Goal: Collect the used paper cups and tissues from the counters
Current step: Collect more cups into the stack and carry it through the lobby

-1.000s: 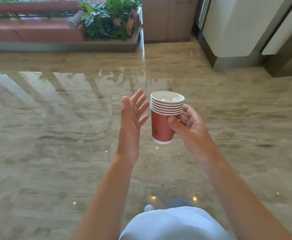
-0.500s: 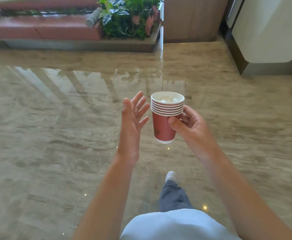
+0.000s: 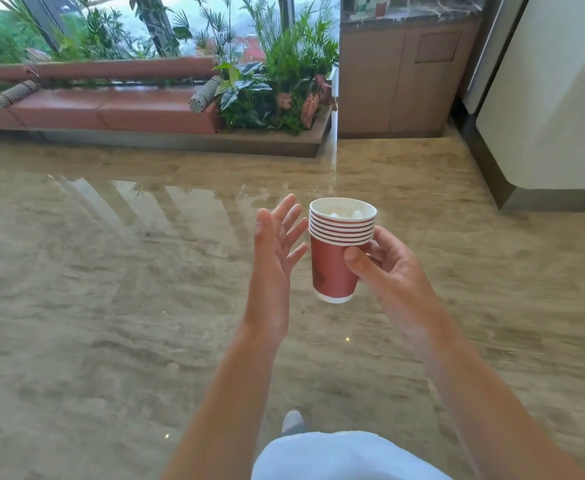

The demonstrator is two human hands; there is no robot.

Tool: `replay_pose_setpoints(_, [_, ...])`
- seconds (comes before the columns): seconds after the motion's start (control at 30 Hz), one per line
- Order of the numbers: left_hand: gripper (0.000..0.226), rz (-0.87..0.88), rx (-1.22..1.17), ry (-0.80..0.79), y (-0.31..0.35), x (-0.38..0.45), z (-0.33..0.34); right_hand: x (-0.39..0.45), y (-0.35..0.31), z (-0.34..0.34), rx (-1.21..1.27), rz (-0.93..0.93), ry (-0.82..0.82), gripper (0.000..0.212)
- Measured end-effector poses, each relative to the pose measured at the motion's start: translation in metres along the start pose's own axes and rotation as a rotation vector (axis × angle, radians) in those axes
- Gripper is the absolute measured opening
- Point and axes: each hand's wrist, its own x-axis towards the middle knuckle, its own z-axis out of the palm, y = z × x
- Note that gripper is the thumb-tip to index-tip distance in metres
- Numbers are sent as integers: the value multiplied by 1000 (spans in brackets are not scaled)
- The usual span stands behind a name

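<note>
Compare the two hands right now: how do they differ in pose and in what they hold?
The right hand grips the stack of red paper cups, fingers curled round it; the left hand holds nothing. The left hand's fingers are straight and spread beside the stack, apart from it. Both are raised in front of the body above the floor.

Bare forearms, pale blue top (image 3: 346,457), grey shoe (image 3: 292,421)

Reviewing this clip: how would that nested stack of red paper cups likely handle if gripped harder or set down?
The stack of red paper cups probably feels light; the right hand carries it with thumb and fingers alone. The nested rims suggest stiffer walls than a single cup, though still crushable. Narrower at its base than at the rim, with white tissue inside, it may tip easily.
</note>
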Motion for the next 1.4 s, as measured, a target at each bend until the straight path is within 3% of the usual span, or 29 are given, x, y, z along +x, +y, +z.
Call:
replay_pose_setpoints(0.2, [73,-39,7,-49,-17,69,12,58,7,-20,-17,13,54,56])
replay_pose_setpoints(0.67, [74,-157,-82,-252,-48,337,43,281,16,-63,-93,13,282,45])
replay_pose_setpoints(0.97, [70,-201,-96,-336,-52,455,63,378,16,-88,-130,-1,386,58])
replay_pose_setpoints(1.17, [71,-228,-16,-327,-74,530,87,454,24,-131,-127,15,410,47])
replay_pose_setpoints(1.4, [65,-222,21,-261,-100,656,143,583,26,-207,-121,8,375,59])
